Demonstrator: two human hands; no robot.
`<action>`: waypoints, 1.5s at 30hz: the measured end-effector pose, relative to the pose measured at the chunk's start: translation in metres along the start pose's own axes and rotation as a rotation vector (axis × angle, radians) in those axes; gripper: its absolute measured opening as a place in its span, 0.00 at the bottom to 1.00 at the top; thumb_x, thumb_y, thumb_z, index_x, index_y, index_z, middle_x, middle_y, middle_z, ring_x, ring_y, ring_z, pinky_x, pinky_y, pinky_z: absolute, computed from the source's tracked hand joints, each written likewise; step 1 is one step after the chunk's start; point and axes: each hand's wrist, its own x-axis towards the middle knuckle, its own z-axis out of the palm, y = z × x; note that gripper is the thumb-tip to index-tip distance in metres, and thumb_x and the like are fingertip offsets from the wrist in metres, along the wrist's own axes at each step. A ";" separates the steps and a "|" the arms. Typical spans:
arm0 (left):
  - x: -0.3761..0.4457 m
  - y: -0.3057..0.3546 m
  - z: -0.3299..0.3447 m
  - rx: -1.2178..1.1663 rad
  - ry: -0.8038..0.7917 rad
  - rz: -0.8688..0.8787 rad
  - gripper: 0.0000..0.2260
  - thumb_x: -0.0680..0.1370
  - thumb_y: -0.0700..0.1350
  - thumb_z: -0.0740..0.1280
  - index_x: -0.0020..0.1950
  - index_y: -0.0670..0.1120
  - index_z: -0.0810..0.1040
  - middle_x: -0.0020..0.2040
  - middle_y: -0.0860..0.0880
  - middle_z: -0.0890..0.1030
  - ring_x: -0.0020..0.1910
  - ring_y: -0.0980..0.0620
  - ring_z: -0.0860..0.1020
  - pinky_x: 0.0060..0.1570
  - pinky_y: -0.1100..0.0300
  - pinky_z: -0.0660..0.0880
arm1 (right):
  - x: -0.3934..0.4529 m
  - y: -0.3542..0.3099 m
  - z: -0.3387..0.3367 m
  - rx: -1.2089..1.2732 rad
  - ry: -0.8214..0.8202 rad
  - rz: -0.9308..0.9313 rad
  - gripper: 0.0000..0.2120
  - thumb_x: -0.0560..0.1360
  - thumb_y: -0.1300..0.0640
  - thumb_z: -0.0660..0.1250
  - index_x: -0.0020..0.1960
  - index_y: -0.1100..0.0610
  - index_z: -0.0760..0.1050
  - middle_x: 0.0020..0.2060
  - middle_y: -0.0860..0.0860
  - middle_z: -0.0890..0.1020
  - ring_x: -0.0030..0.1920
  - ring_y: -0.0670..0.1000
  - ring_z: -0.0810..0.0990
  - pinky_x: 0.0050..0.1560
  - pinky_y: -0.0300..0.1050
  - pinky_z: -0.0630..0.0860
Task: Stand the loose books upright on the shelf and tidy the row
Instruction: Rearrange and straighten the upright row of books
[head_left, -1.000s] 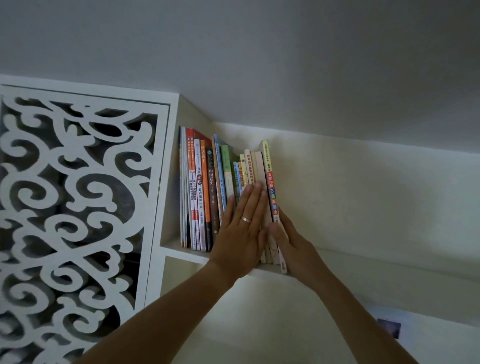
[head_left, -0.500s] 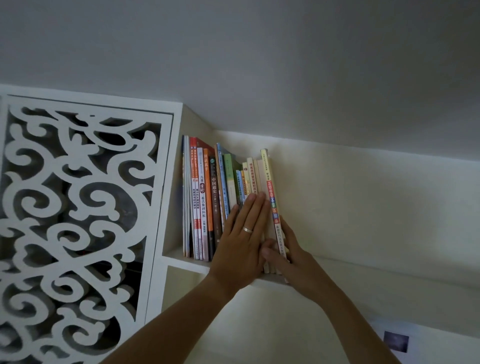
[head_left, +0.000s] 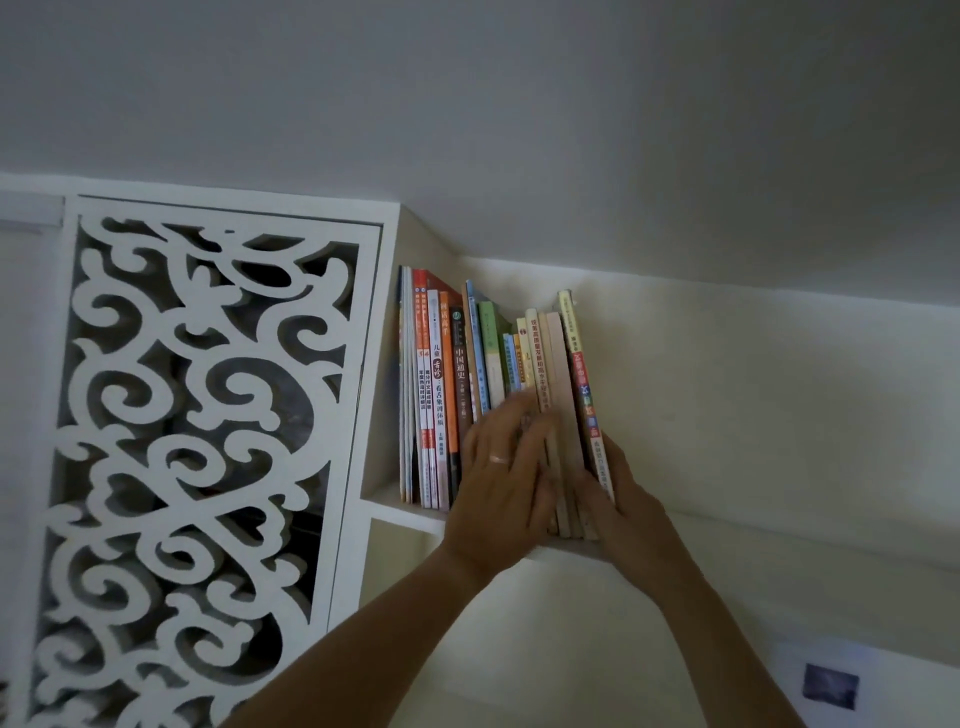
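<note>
Books (head_left: 498, 384) stand in a row on the shelf (head_left: 410, 512), packed against the carved white panel (head_left: 208, 447), their spines running up and down with the far end leaning slightly away from that panel. The left hand (head_left: 498, 483) lies flat with straight fingers on the middle spines. The right hand (head_left: 618, 499), farther from the panel and nearest the end book (head_left: 584, 384), presses its outer side; its fingers are partly hidden. Any squaring push would likely run toward the panel. One dark spine reads 中国通史; an orange one reads 儿童舌诊.
</note>
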 end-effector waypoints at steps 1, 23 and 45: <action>-0.001 -0.003 -0.001 0.003 0.108 -0.079 0.21 0.82 0.48 0.63 0.75 0.44 0.69 0.78 0.42 0.66 0.78 0.45 0.64 0.74 0.41 0.64 | -0.002 0.001 0.000 -0.060 0.094 -0.013 0.23 0.83 0.41 0.57 0.77 0.37 0.59 0.58 0.39 0.78 0.58 0.45 0.80 0.55 0.38 0.73; 0.011 -0.031 -0.032 -0.297 0.145 -0.795 0.38 0.71 0.75 0.65 0.68 0.52 0.60 0.61 0.51 0.72 0.57 0.54 0.79 0.50 0.54 0.84 | -0.022 -0.005 0.005 -0.263 0.560 -0.157 0.30 0.78 0.59 0.65 0.79 0.50 0.64 0.33 0.49 0.78 0.28 0.42 0.76 0.31 0.35 0.71; 0.008 -0.047 -0.034 -0.380 -0.027 -0.622 0.19 0.82 0.66 0.56 0.62 0.53 0.62 0.59 0.50 0.78 0.49 0.54 0.85 0.38 0.59 0.85 | -0.010 -0.001 0.010 -0.238 0.511 -0.073 0.27 0.80 0.61 0.64 0.78 0.48 0.66 0.39 0.51 0.82 0.32 0.45 0.77 0.35 0.40 0.73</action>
